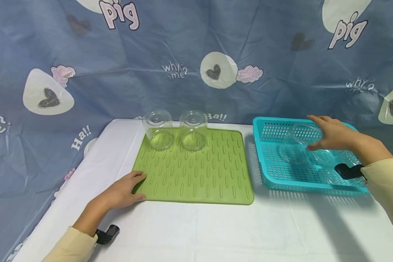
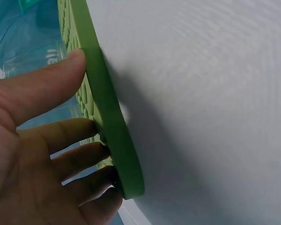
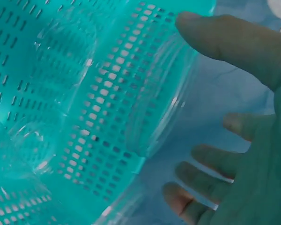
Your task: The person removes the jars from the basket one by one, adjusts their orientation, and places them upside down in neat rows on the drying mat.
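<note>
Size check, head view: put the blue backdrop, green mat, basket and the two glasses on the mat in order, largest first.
1. Blue backdrop
2. Green mat and basket: too close to rank, the basket partly hidden
3. Left glass and right glass: look alike

The left hand (image 1: pixel 122 192) rests at the near left corner of the green mat (image 1: pixel 216 174), relaxed fingers touching its edge. The right hand (image 1: pixel 338 134) hovers near the far edge of the turquoise basket (image 1: pixel 291 184), thumb well apart from loosely extended fingers.
</note>
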A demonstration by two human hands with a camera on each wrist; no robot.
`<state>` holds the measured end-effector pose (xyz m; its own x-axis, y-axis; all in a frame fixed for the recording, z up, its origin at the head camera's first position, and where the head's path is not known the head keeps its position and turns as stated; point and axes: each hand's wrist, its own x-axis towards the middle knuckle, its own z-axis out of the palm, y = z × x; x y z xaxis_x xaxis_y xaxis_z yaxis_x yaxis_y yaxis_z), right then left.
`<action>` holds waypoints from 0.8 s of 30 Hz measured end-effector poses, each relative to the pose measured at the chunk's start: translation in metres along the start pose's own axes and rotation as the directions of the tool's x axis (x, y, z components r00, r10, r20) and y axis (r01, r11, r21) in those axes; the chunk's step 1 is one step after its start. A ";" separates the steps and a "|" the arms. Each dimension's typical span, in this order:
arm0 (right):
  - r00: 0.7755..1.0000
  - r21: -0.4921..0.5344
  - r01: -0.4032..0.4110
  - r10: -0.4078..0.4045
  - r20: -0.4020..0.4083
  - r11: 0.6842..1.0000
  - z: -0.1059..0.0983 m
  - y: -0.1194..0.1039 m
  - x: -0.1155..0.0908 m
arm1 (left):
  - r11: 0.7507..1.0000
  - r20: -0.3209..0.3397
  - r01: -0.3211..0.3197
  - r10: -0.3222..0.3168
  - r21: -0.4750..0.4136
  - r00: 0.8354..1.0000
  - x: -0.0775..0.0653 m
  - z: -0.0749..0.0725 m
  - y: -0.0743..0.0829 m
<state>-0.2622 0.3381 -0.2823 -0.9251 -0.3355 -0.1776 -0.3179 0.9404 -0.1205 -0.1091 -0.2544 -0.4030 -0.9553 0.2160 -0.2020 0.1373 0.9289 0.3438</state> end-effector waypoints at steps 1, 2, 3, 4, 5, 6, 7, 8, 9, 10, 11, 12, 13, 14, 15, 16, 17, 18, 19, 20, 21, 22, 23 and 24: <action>1.000 -0.003 -0.003 0.003 0.005 1.000 0.002 0.001 0.003 | 1.000 0.001 0.001 -0.001 0.001 1.000 0.000 0.000 0.000; 1.000 -0.001 -0.010 0.010 0.014 1.000 0.005 0.003 0.006 | 1.000 0.004 0.007 -0.007 -0.001 1.000 0.000 0.000 0.000; 1.000 -0.001 -0.018 0.018 0.025 1.000 0.006 0.004 0.008 | 1.000 0.006 0.010 -0.010 -0.001 1.000 0.000 0.000 0.000; 0.999 0.000 -0.026 0.026 0.037 1.000 0.008 0.005 0.010 | 1.000 0.007 0.012 -0.012 -0.001 1.000 0.000 0.000 0.000; 0.998 0.000 -0.032 0.032 0.048 0.999 0.010 0.006 0.012 | 1.000 0.009 0.014 -0.014 -0.001 1.000 0.000 -0.001 0.000; 0.997 0.003 -0.038 0.038 0.060 0.999 0.012 0.008 0.014 | 1.000 0.008 0.015 -0.015 -0.002 1.000 0.000 -0.001 0.001; 0.997 0.005 -0.045 0.044 0.069 0.999 0.014 0.009 0.015 | 1.000 0.008 0.014 -0.014 -0.003 1.000 0.000 -0.001 0.001; 0.996 0.007 -0.052 0.051 0.077 0.999 0.015 0.011 0.016 | 1.000 0.008 0.013 -0.013 -0.004 1.000 0.000 -0.002 0.002; 0.995 0.006 -0.056 0.056 0.081 0.998 0.017 0.013 0.017 | 1.000 0.005 0.008 -0.008 -0.003 1.000 0.001 -0.002 0.002; 0.995 0.004 -0.061 0.060 0.084 0.998 0.019 0.015 0.017 | 1.000 0.004 0.004 -0.004 -0.003 1.000 0.001 -0.003 0.003; 0.994 0.005 -0.064 0.064 0.087 0.998 0.021 0.017 0.017 | 1.000 0.002 -0.001 0.001 -0.002 1.000 0.002 -0.003 0.003; 0.994 0.014 -0.068 0.067 0.090 0.998 0.023 0.018 0.017 | 1.000 0.002 -0.003 0.003 -0.003 1.000 0.002 -0.003 0.004; 0.994 0.025 -0.069 0.066 0.090 0.997 0.025 0.020 0.018 | 1.000 0.003 -0.004 0.004 -0.002 1.000 0.002 -0.003 0.004; 0.994 0.040 -0.068 0.064 0.091 0.997 0.026 0.020 0.018 | 1.000 0.004 -0.005 0.005 -0.001 1.000 0.002 -0.003 0.004; 0.994 0.057 -0.067 0.061 0.093 0.996 0.028 0.020 0.018 | 1.000 0.007 -0.003 0.003 -0.001 1.000 0.002 -0.003 0.005; 0.994 0.076 -0.063 0.056 0.094 0.995 0.029 0.020 0.019 | 1.000 0.010 0.000 0.000 -0.002 1.000 0.002 -0.002 0.005; 0.995 0.099 -0.055 0.045 0.092 0.994 0.030 0.019 0.020 | 1.000 0.013 0.004 -0.004 -0.004 1.000 0.001 -0.001 0.005; 0.996 0.120 -0.043 0.033 0.089 0.992 0.031 0.017 0.021 | 1.000 0.017 0.011 -0.011 -0.008 1.000 0.000 -0.001 0.005; 0.996 0.137 -0.030 0.019 0.083 0.990 0.032 0.015 0.023 | 1.000 0.018 0.017 -0.016 -0.011 1.000 0.000 0.000 0.005; 0.997 0.148 -0.017 0.006 0.077 0.989 0.033 0.012 0.025 | 1.000 0.017 0.020 -0.019 -0.014 1.000 -0.001 0.000 0.005; 0.997 0.161 -0.006 -0.005 0.073 0.987 0.033 0.009 0.026 | 1.000 0.014 0.022 -0.022 -0.013 1.000 -0.001 0.000 0.005; 0.997 0.184 0.004 -0.017 0.070 0.983 0.034 0.006 0.027 | 1.000 0.012 0.024 -0.023 -0.013 1.000 0.000 0.000 0.004; 0.997 0.213 0.012 -0.027 0.069 0.977 0.034 0.003 0.028 | 1.000 0.010 0.023 -0.023 -0.012 1.000 0.000 0.000 0.004; 0.997 0.241 0.014 -0.032 0.071 0.971 0.035 0.001 0.030 | 1.000 0.009 0.025 -0.025 -0.013 1.000 0.000 -0.001 0.003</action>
<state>-0.2831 0.3274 -0.3218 -0.8976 -0.3682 -0.2422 -0.2715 0.8948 -0.3544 -0.1089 -0.2514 -0.4013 -0.9561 0.1950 -0.2185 0.1097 0.9302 0.3504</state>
